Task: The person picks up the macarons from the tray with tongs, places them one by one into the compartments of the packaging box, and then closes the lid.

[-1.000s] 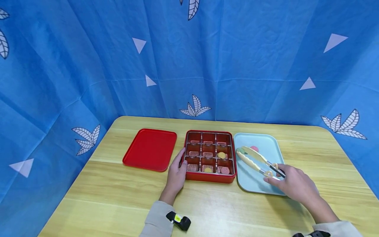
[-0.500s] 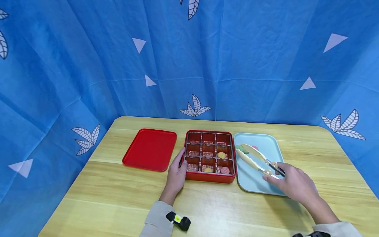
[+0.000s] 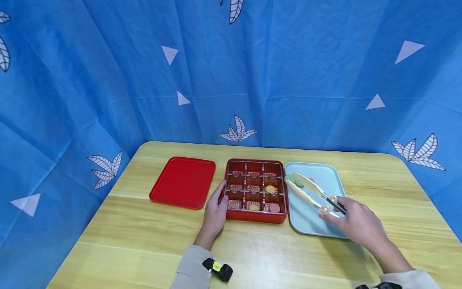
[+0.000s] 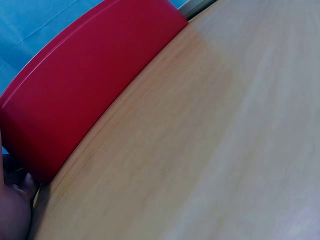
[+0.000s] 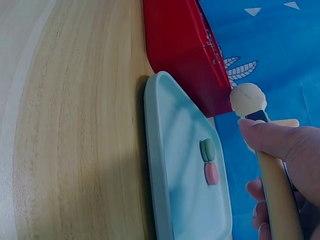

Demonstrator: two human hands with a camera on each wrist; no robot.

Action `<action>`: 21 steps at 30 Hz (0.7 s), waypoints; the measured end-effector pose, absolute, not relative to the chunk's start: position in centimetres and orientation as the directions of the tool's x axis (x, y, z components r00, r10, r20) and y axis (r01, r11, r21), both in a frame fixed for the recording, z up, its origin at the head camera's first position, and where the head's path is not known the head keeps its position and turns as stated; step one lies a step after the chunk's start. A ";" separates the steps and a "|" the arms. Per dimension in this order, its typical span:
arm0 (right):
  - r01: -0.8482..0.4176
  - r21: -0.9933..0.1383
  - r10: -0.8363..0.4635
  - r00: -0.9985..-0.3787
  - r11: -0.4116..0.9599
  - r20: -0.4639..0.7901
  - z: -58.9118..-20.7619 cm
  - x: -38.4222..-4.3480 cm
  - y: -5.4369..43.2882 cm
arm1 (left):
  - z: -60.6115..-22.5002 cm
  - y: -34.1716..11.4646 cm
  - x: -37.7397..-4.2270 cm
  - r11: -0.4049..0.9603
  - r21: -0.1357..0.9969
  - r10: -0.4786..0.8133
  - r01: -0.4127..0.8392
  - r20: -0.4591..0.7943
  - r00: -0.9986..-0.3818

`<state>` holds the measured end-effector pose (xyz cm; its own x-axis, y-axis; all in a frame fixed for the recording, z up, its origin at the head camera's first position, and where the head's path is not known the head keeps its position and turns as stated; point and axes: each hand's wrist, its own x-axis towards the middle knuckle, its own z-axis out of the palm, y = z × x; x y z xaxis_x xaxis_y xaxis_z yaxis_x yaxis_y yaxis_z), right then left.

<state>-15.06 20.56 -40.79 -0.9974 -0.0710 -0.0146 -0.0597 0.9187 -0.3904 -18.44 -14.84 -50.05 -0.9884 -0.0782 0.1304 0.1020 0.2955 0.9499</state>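
Note:
My left hand [image 3: 214, 214] holds the near left corner of a red box [image 3: 256, 217], its thumb at the rim and the fingers along the side. A clear insert splits the box into small compartments. Yellow macarons [image 3: 270, 189] lie in two of them and a pink macaron [image 3: 274, 207] in the near right one. My right hand [image 3: 362, 222] grips beige-and-metal tongs [image 3: 306, 200] over a pale blue tray [image 3: 306, 228]. A green macaron [image 3: 290, 178] sits between the tong tips near the box's right wall. Another green macaron [image 5: 207, 150] and a pink macaron [image 5: 211, 173] lie on the tray.
A flat red lid [image 3: 183, 183] lies to the left of the box. All of it stands on a light wooden table [image 3: 144, 241]. Behind the table hangs a blue patterned cloth [image 3: 231, 72].
The tongs have shifted slightly left and away from me, taking a green macaron toward the tray's left rim. The left hand and box have stayed put.

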 end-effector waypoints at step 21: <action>-0.091 -0.397 -0.097 -0.995 0.913 0.006 -41.0 -15.6 19.6 | -50.3 -14.8 -18.5 0.310 0.945 -0.083 0.102 0.134 -0.988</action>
<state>-15.55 19.61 -41.02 -0.9953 -0.0969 0.0057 -0.0912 0.9133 -0.3969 -18.54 -14.82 -50.30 -0.9876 -0.0830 0.1335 0.1017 0.3102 0.9452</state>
